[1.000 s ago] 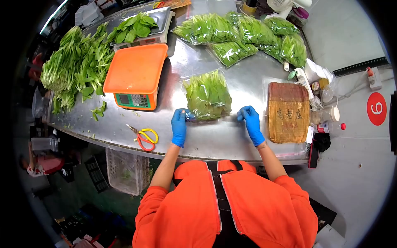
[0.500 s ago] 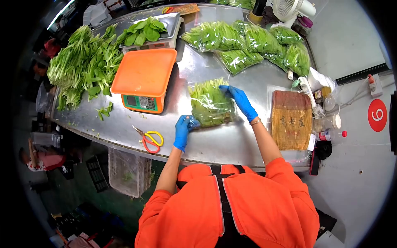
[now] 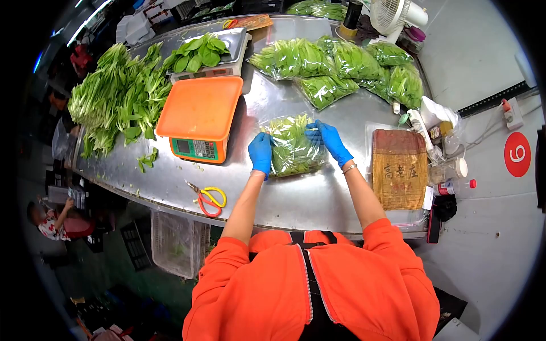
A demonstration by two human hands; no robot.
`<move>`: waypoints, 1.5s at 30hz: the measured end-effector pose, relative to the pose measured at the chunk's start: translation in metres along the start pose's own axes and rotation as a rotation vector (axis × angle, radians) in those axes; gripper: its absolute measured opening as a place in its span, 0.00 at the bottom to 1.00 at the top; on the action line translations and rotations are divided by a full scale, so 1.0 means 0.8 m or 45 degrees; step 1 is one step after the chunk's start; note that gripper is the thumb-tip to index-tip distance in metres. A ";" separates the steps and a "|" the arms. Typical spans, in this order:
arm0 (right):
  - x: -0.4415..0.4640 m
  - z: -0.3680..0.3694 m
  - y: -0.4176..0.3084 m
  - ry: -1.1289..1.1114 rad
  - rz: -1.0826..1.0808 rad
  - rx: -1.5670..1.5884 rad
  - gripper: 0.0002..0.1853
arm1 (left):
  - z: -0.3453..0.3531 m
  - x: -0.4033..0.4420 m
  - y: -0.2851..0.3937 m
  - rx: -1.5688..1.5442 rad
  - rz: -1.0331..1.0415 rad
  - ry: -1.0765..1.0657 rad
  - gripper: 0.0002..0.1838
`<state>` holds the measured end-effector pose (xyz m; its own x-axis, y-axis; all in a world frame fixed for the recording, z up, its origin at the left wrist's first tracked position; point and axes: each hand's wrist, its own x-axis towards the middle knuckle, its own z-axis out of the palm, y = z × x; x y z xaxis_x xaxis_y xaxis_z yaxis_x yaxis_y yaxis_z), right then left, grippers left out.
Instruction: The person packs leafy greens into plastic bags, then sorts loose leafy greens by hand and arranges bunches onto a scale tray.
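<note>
From the head view, taking twelve o'clock as away from the wearer, we see the clear bag of greens (image 3: 296, 152) lying on the tabletop (image 3: 273, 207) between both gloved hands. It lies at four o'clock from the fingers of the left hand (image 3: 261, 152) and seven from those of the right hand (image 3: 331, 142). Both hands touch it, so neither is nearer; we cannot tell whether the fingers pinch the film or only press it. The bag is nearly square, its stalks running roughly twelve to six.

Around the bag, we find the orange scale (image 3: 200, 108) at ten, near the left hand, with loose greens (image 3: 116, 96) beyond; scissors (image 3: 211, 202) at eight; and a brown lettered panel (image 3: 400, 176) at three. Other filled bags (image 3: 352, 61) lie at one; we see nothing lying over the bag except the hands.
</note>
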<state>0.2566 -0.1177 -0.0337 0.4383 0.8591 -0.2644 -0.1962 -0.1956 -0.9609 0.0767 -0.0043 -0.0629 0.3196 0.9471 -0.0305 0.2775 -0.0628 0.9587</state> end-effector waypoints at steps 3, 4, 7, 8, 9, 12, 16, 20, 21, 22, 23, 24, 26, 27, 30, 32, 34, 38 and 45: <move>0.017 0.006 0.010 0.105 0.119 -0.038 0.22 | 0.008 -0.004 -0.002 -0.008 -0.131 0.034 0.14; 0.021 0.011 0.011 0.180 0.121 -0.199 0.20 | 0.011 -0.004 -0.008 -0.004 -0.137 0.033 0.14; 0.027 0.021 0.054 0.514 -0.457 -1.380 0.18 | 0.019 -0.009 -0.021 0.741 0.103 0.107 0.12; 0.030 0.026 0.055 0.583 -0.327 -1.421 0.18 | 0.022 -0.007 -0.017 0.783 0.134 0.092 0.11; 0.036 0.028 0.050 0.646 -0.205 -1.463 0.17 | 0.025 -0.003 -0.013 0.820 0.163 0.088 0.10; 0.038 0.006 0.040 0.701 -0.126 -1.419 0.15 | 0.024 0.005 -0.013 0.997 0.212 0.098 0.10; 0.002 -0.002 -0.006 0.843 -0.366 -0.991 0.12 | 0.023 0.008 -0.019 1.162 0.238 0.092 0.10; -0.049 0.052 -0.024 0.390 -0.715 -1.164 0.25 | 0.025 0.003 -0.012 1.228 0.254 0.147 0.11; -0.046 0.059 -0.015 0.337 -0.714 -1.452 0.28 | 0.026 0.004 -0.010 1.231 0.231 0.149 0.11; -0.032 0.053 0.005 0.349 -0.712 -1.449 0.28 | 0.026 0.004 -0.009 1.234 0.208 0.152 0.11; -0.011 0.046 0.036 0.297 -0.522 -1.416 0.30 | 0.024 0.004 -0.010 1.238 0.218 0.147 0.11; 0.004 0.039 0.051 0.244 -0.334 -1.374 0.32 | 0.021 0.005 -0.013 1.248 0.228 0.137 0.12; 0.023 0.025 0.041 0.203 -0.289 -1.267 0.33 | 0.022 0.013 -0.018 1.243 0.269 0.189 0.13; 0.020 0.021 0.041 0.142 -0.215 -1.162 0.33 | 0.020 0.011 -0.018 1.253 0.272 0.177 0.13; 0.006 -0.003 0.039 0.404 -0.098 -0.752 0.33 | 0.019 0.012 -0.015 1.309 0.302 0.131 0.13; 0.018 -0.015 0.063 0.623 -0.134 -0.414 0.29 | 0.018 0.014 -0.011 1.313 0.306 0.078 0.12; 0.001 -0.010 0.039 0.370 0.026 -0.342 0.28 | 0.016 0.015 -0.013 1.339 0.337 0.060 0.12; -0.004 0.010 0.037 0.012 0.121 0.074 0.22 | 0.011 0.028 -0.023 1.259 0.376 -0.005 0.14; -0.047 0.038 -0.001 -0.237 0.102 0.918 0.22 | -0.008 0.018 -0.029 1.012 0.508 -0.048 0.14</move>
<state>0.2136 -0.1354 -0.0206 0.2554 0.9335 -0.2518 -0.7759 0.0425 -0.6295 0.0691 0.0128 -0.0840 0.5524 0.7980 0.2411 0.6813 -0.5988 0.4210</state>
